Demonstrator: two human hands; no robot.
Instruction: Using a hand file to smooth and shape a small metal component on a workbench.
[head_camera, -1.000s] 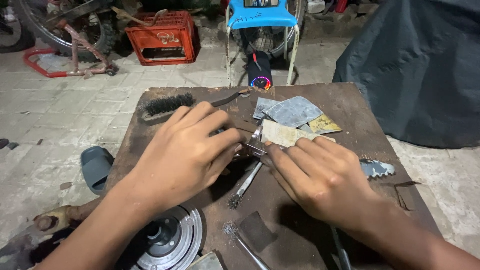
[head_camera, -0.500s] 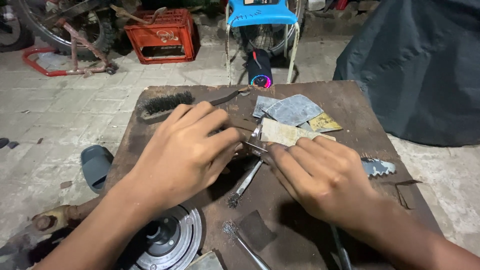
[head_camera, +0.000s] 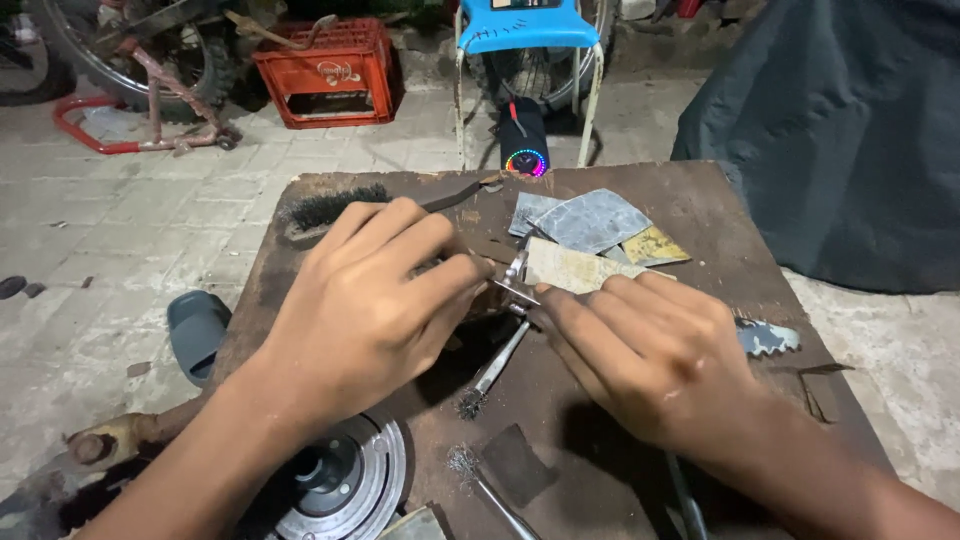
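My left hand (head_camera: 365, 300) and my right hand (head_camera: 650, 350) meet over the middle of a worn brown wooden board (head_camera: 700, 200). Between their fingertips they pinch a small shiny metal part (head_camera: 515, 280). Most of the part is hidden by the fingers. Just below it a thin metal brush (head_camera: 492, 368) with a dark bristled tip lies on the board. Scraps of grey and tan sandpaper (head_camera: 590, 225) lie just beyond the hands.
A black wire brush (head_camera: 335, 207) lies at the board's far left. A round metal pulley (head_camera: 345, 480) sits at the near left. A jagged metal piece (head_camera: 770, 338) is right of my right hand. Beyond stand a red crate (head_camera: 325, 70), a blue stool (head_camera: 525, 30) and a dark cover (head_camera: 830, 140).
Both hands stay pinched on the small metal part with only slight shifts of the fingers.
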